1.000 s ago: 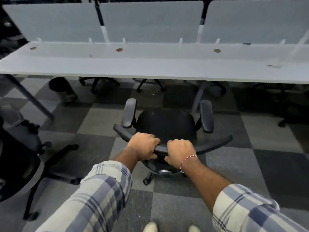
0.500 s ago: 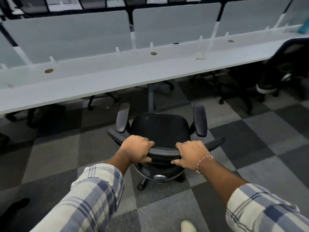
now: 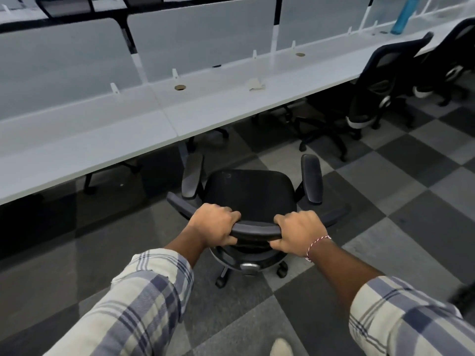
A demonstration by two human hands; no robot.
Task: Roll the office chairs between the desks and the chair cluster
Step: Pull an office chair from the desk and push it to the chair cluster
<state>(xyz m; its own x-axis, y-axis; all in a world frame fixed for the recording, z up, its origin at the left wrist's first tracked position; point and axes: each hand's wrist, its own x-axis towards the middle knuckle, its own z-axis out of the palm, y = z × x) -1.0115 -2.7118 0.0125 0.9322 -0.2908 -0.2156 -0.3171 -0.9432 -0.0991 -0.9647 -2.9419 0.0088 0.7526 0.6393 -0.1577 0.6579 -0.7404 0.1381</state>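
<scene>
- Left hand (image 3: 214, 227) gripped the top edge of the chair (image 3: 250, 199) back: fingers curled over the rim, thumb tucked under it.
- Right hand (image 3: 299, 233) gripped the same rim just beside it, fingers over the top and thumb along the underside.
- Both hands were fully closed on the rim, with a short bare stretch of it between them.
- The chair stood on the checkered carpet (image 3: 385, 191) right in front of the person, with its seat and 2 armrests pointing at the desk (image 3: 102, 140).
- It was near the desk's front edge, not tucked under.
- The desk was long and white, with grey divider panels (image 3: 200, 39) along its back.
- Other chairs (image 3: 380, 80) sat at the desk off to the right, well apart from the held one.
- A blue bottle (image 3: 402, 15) stood upright on the desk at far right.
- A small pale scrap (image 3: 256, 84) lay on the desk; couldn't tell what it was.
- Plaid sleeves were on both arms, and a red-white thread (image 3: 317, 244) on the right wrist.
</scene>
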